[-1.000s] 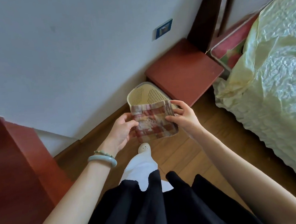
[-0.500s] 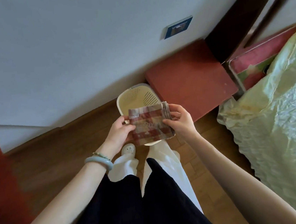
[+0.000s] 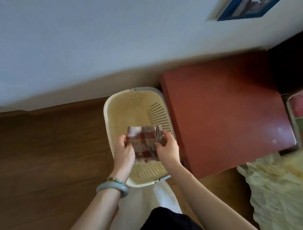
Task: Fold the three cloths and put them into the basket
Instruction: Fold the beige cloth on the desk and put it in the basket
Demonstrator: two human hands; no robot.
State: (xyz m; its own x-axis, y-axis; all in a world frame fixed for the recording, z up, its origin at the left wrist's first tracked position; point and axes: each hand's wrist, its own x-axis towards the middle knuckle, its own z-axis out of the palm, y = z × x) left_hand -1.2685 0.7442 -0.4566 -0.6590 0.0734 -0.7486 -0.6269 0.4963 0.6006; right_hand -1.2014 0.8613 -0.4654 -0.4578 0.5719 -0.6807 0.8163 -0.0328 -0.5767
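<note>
A folded red-and-cream checked cloth [image 3: 144,143] is held flat inside the mouth of a cream perforated plastic basket [image 3: 127,106] that stands on the wooden floor by the wall. My left hand [image 3: 123,151] grips the cloth's left edge and my right hand [image 3: 167,148] grips its right edge, both lowered into the basket. The basket's bottom around the cloth looks bare; whether other cloths lie under it is hidden.
A red-brown low cabinet [image 3: 221,111] stands directly right of the basket. A bed with a pale yellow crinkled cover [image 3: 293,189] is at the lower right. The white wall [image 3: 82,37] rises behind the basket. Brown wooden floor [image 3: 39,154] stretches to the left.
I have stepped up to the basket and now look straight down into it. Both hands have lowered the folded cloth from above the rim into the basket.
</note>
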